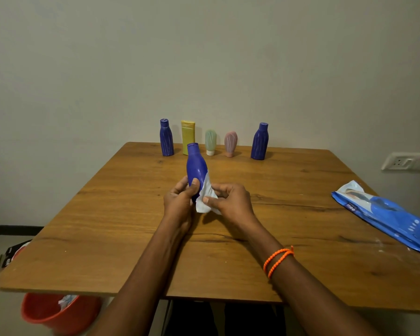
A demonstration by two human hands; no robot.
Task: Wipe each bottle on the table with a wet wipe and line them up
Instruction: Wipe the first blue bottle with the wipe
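Above the wooden tabletop's middle, a glossy blue plastic bottle was gripped by the left hand and rubbed with a white wet wipe pinched by the right hand. Wiping seemed underway; placement at the far edge was judged next.

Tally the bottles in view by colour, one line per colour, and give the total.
Blue bottles: 3: far left of the row, far right of the row, and one held in the left hand with the right hand pressing a wet wipe to it
Yellow bottle: 1
Green bottle: 1
Pink bottle: 1
Total: 6
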